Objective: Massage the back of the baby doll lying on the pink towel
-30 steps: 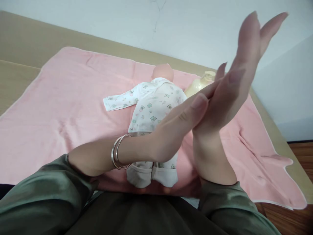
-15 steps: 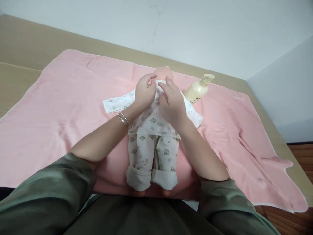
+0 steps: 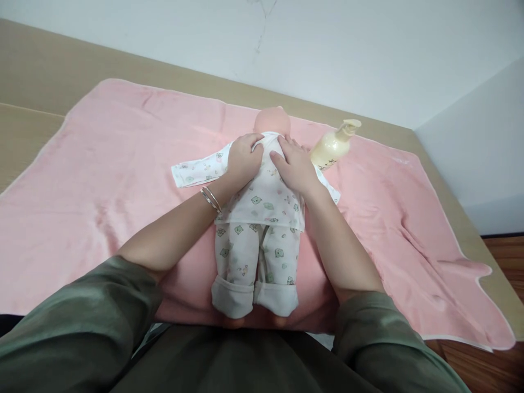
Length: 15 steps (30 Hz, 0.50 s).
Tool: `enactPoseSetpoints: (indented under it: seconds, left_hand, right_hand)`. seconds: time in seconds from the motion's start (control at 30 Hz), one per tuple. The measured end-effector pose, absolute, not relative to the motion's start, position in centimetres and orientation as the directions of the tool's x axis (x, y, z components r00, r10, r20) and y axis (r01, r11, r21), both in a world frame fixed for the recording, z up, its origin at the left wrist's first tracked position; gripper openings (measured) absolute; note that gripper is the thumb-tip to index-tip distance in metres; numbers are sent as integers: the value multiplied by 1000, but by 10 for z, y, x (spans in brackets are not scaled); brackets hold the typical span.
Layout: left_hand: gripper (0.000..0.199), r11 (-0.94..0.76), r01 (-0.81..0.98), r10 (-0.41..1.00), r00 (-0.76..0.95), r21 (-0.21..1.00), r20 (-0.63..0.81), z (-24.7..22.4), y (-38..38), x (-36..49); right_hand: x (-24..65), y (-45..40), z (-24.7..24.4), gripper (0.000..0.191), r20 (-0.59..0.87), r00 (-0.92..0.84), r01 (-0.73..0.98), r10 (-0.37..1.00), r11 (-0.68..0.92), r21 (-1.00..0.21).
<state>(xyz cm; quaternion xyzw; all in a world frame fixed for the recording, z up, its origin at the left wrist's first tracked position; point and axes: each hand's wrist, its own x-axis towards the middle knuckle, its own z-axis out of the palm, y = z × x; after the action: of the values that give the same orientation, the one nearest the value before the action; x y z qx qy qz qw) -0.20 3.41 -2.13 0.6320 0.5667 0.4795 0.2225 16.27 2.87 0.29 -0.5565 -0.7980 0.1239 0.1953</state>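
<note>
A baby doll [image 3: 272, 119] lies stretched out with its feet toward me. It wears a white printed shirt [image 3: 266, 204] with long sleeves, and matching trousers [image 3: 239, 254] with turned-up cuffs. On the doll's upper left side, my left hand [image 3: 244, 158] rests over the shirt near the shoulder, thumb apart from the fingers. My right hand [image 3: 297, 165] lies flat on the opposite shoulder, its fingers stretched toward the neck. Neither hand holds anything that I can see. Most of the doll's neck is covered by the collar.
Under the doll a pink blanket [image 3: 135, 180] with some wrinkles spreads over a wooden table [image 3: 102, 60]. A cream pump bottle [image 3: 332, 147] stands just right of the doll's shoulder. A white wall [image 3: 347, 60] rises behind the table.
Both hands have come down from near the neck onto the shirt's shoulders. The right hand has flattened and shifted right, showing more of the collar and head.
</note>
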Motion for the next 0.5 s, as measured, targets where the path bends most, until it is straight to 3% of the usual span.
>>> enactPoseSetpoints:
  seconds: [0.1,0.27,0.4,0.5]
  left_hand:
    - [36,-242,489,932,-123,838,340,-25,36,-3]
    - [40,-208,437,938,-164,875,305,-32,37,-5]
    - [41,-246,516,929,-116,821,352,-30,34,-6]
    - [39,-292,597,910,-67,747,410,-29,32,-5]
  right_hand:
    - [141,5,3,65,208,-267,880,941,326,-345]
    - [113,-22,5,65,215,-419,853,882,463,-239]
    - [135,9,7,62,141,-471,807,871,489,-331]
    - [156,33,5,63,143,-341,823,929,368,-432]
